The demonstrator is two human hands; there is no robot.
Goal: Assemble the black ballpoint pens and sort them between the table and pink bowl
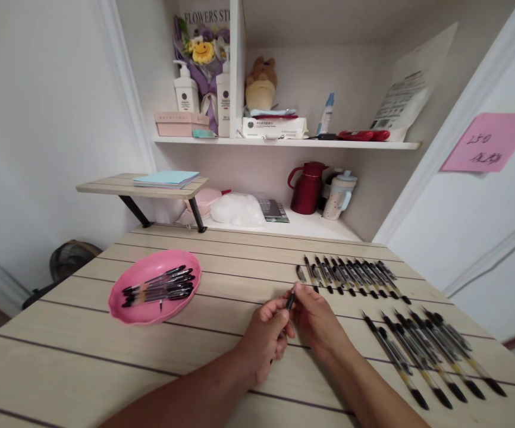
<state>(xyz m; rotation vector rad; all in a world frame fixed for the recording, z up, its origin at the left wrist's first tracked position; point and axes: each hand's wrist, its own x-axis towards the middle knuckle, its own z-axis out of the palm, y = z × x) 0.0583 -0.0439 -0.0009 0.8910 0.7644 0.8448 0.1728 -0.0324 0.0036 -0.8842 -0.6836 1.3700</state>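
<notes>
My left hand point(264, 333) is closed round a black pen point(290, 299) in the middle of the table. The fingers of my right hand point(317, 318) pinch the upper end of that same pen; its tip is hidden by them. To the right, uncapped pens point(351, 276) with their caps beside them lie in a slanted row. Nearer me is a second row of pens point(436, 351), also with loose caps among them. One cap point(301, 273) lies at the left end of the far row. On the left, a pink bowl point(119, 306) holds several capped pens point(159, 285).
A small raised stand point(101, 185) with blue paper point(166, 178) stands at the table's back left. Behind the table, a red jug point(307, 189), a pale cup point(340, 196) and a white plastic bag point(237, 209) rest under a shelf point(284, 142). A pink note point(489, 142) hangs at right.
</notes>
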